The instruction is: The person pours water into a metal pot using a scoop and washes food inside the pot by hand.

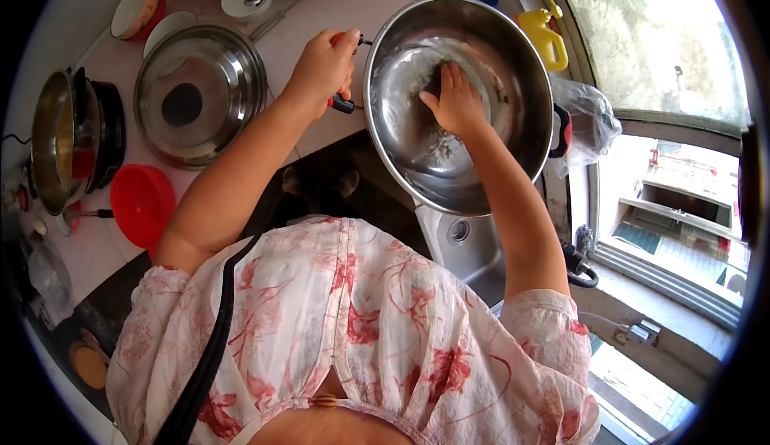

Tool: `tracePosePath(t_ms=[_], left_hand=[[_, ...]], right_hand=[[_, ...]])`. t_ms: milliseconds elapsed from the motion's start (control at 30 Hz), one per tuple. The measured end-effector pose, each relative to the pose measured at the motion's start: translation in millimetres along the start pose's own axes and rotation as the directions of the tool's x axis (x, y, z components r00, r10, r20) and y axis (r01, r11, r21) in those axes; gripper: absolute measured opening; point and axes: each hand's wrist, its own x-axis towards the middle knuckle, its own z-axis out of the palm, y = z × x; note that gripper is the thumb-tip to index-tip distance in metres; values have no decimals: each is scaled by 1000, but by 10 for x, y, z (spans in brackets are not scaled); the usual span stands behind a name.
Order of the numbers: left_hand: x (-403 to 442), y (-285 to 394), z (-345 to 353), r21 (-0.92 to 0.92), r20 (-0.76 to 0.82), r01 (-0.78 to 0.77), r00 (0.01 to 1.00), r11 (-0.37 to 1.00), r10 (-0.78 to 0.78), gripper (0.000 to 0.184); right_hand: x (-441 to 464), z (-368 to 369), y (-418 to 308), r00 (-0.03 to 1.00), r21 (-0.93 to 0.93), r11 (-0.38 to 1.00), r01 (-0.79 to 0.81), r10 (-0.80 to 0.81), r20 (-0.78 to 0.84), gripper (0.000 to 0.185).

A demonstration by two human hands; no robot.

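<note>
A large, deep stainless steel pot (521, 76) with red and black side handles is tilted above the edge of the sink, its inside facing me. My left hand (327, 66) is closed around the handle on the pot's left side. Inside the pot is my right hand (459, 104), its palm down near the shiny bottom, with fingers stretched and the thumb apart. A dark patch shows around the fingertips; I cannot tell whether it is a reflection or something under them. The opposite handle (561, 131) sticks out at the right, held by neither hand.
Below the pot lies a metal sink (477, 260). On the counter to the left are a steel lid (233, 84), a red plastic dipper (143, 204), another pan (54, 140) and bowls (135, 8). A yellow jug (544, 40) and a plastic bag (593, 116) stand by the window.
</note>
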Motion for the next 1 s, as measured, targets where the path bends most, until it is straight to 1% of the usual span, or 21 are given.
tracePosePath(t_ms=[67,133,267,333,367,433,500,567,633,700,767,833,900,967,1000], left_hand=[[-4,10,10,4,13,-24,1000,1000,24,30],[-38,33,-10,3,-3,14,1000,1000,-14,30],[-11,14,2,8,15,0,1000,1000,0,30],[-12,24,-17,21,10,4,1000,1000,-4,28],[-26,33,-18,24,11,6,1000,1000,-7,28],[-34,70,4,60,-25,33,999,998,-31,29],[-23,56,14,59,-33,31,999,998,-29,29],[-20,28,-2,74,-40,32,999,997,-29,30],[-1,9,-22,32,-5,17,1000,999,-17,32],[-34,54,6,60,-35,31,999,998,-29,32],[-31,62,26,80,-67,46,997,996,-41,32],[-17,36,15,53,-34,34,999,998,-32,29],[-40,50,28,65,-39,39,999,997,-37,29],[-44,66,26,72,-44,38,998,997,-35,29],[-39,64,22,58,-40,34,999,998,-32,29]], right_hand=[[-28,-13,2,1000,-22,1000,-8,7,-21,71],[-74,-14,-20,1000,-10,1000,1,-1,12,70],[62,-18,42,1000,-10,1000,2,-2,4,70],[141,14,42,998,2,1000,-27,27,-57,72],[85,17,17,998,5,1000,-29,29,-56,72],[-80,-28,-8,999,-48,998,30,-28,38,71],[-79,-20,18,999,-43,998,40,-38,29,72],[47,6,28,998,-33,999,20,-22,-52,75],[74,-7,-15,999,-37,999,4,-5,-37,75],[13,-41,-37,1000,-47,999,-17,16,-19,76],[-145,-68,-42,998,-48,998,45,-43,38,73],[-29,7,28,997,-39,997,70,-70,16,74],[88,9,25,998,-12,1000,-20,19,-56,76],[21,-27,-22,999,-38,999,-30,29,-44,77],[-53,-78,-43,1000,-46,999,-3,3,0,77]])
